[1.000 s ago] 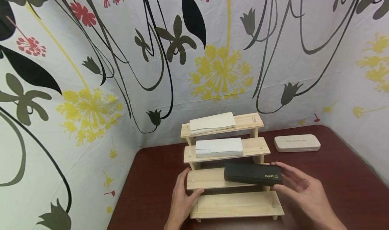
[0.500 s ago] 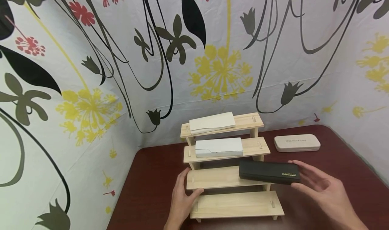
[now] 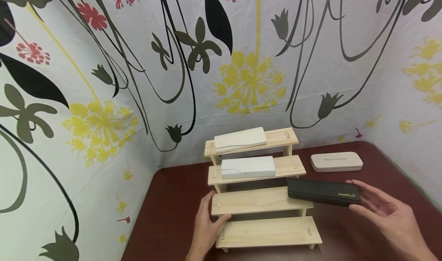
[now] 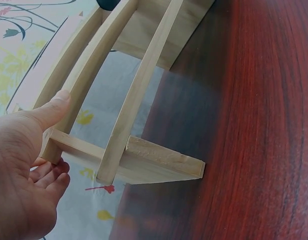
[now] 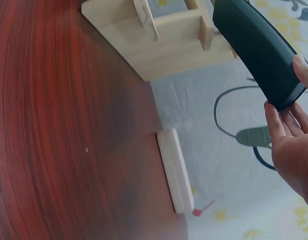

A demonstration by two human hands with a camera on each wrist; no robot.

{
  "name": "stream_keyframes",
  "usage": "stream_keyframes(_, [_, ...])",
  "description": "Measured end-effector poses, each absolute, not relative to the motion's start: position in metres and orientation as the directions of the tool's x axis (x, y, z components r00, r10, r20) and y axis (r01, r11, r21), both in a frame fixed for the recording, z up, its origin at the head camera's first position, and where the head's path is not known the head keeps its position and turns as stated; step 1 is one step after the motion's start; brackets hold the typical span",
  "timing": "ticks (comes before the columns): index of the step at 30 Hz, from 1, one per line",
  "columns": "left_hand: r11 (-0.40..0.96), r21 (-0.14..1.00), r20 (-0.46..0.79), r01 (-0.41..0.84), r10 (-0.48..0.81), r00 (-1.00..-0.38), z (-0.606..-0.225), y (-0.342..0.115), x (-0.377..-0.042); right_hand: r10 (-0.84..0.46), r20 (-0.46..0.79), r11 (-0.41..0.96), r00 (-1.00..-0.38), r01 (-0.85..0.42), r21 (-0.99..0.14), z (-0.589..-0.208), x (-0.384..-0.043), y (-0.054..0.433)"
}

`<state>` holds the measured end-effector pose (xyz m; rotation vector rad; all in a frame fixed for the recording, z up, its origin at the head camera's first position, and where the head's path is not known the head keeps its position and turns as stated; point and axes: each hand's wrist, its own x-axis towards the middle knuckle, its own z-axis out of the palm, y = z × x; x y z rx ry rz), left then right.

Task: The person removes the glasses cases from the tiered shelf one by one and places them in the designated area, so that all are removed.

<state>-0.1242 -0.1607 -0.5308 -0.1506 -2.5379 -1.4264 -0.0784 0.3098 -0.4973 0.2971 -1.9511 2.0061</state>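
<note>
A black glasses case (image 3: 322,192) with gold lettering is held by its right end between the thumb and fingers of my right hand (image 3: 390,211). Its left end overlaps the right end of the third tier down on the tiered wooden stand (image 3: 248,202); in the right wrist view the case (image 5: 259,50) slants beside the stand. My left hand (image 3: 206,222) grips the left end of that same tier. In the left wrist view, the left hand's thumb (image 4: 56,105) lies on one face of a board, with fingers curled on the other side.
A white case (image 3: 248,167) lies on the second tier, and a cream case (image 3: 240,139) on the top one. Another pale case (image 3: 336,162) sits on the dark red table (image 3: 172,199) at the right rear. Patterned cloth (image 3: 241,81) hangs behind.
My right hand has drawn the black glasses case rightward along the third tier, so much of it now sticks out past the stand. The left hand keeps its place on the stand.
</note>
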Motion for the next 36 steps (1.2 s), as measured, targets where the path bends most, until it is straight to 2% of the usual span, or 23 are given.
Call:
stream_keyframes(5, [0.519,0.832,0.244,0.198,-0.022,-0.969,-0.531,-0.161,-0.124,0.089,0.361,-0.004,-0.928,-0.363,-0.932,-0.498,-0.078,0.318])
stream_keyframes(13, [0.519,0.831,0.245,0.198,-0.023,-0.969,-0.531,-0.161,-0.124,0.122,0.346,0.144,-0.93,-0.328,-0.934,-0.499,-0.076,0.328])
stream_keyframes(18, [0.519,0.83,0.249,0.202,-0.021,-0.968,-0.531,-0.161,-0.125,0.135,0.355,0.109,-0.925,-0.343,-0.933,-0.501,-0.075,0.334])
stream_keyframes(25, [0.519,0.83,0.252,0.203,-0.024,-0.967,-0.531,-0.161,-0.125,0.131,0.358,-0.05,-0.924,-0.367,-0.929,-0.51,-0.08,0.342])
stream_keyframes(36, [0.514,0.832,0.257,0.208,-0.025,-0.966,-0.533,-0.161,-0.126,0.165,0.337,-0.116,-0.927,-0.357,-0.927,-0.522,-0.091,0.351])
